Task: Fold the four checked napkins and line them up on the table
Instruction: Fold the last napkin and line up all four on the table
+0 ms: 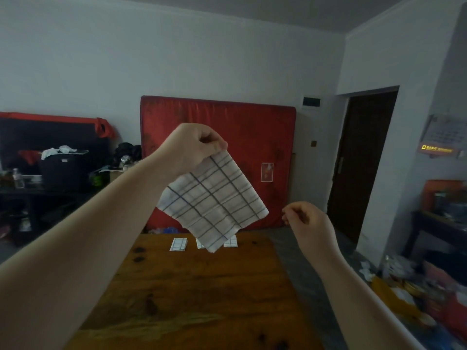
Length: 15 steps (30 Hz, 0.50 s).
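My left hand (195,145) is raised above the table and pinches the top corner of a white checked napkin (213,200), which hangs unfolded in the air like a diamond. My right hand (307,221) hovers to the right of the napkin's side corner, fingers curled, holding nothing and a little apart from the cloth. Three folded checked napkins lie in a row near the far edge of the wooden table (192,286): one at the left (179,244), one in the middle (200,243) partly hidden by the hanging cloth, one at the right (231,242).
A red mattress (265,137) leans on the wall behind the table. Cluttered dark shelves (50,178) stand at the left, a dark door (364,160) at the right, and boxes and bottles (409,286) crowd the floor along the table's right side.
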{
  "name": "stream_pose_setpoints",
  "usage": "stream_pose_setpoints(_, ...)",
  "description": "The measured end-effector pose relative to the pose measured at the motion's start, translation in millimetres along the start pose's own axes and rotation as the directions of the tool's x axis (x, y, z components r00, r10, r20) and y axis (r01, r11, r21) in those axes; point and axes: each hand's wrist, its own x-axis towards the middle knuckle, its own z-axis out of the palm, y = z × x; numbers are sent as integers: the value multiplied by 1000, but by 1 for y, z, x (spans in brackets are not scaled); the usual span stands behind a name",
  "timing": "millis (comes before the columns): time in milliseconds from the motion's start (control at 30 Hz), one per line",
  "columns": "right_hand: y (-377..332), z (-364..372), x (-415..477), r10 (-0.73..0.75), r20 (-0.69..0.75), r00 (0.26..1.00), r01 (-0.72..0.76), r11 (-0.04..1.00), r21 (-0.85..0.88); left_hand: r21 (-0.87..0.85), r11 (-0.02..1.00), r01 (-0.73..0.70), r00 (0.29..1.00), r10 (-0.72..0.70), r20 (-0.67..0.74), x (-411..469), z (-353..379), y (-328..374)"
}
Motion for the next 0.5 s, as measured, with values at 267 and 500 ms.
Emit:
stream_pose_setpoints(267,-44,14,5,-73,124,990,52,985,165,116,991,-69,966,37,257,-21,45,16)
stream_pose_setpoints(500,-51,16,5,-78,118,990,50,973,226,59,996,-69,963,51,263,-25,67,14)
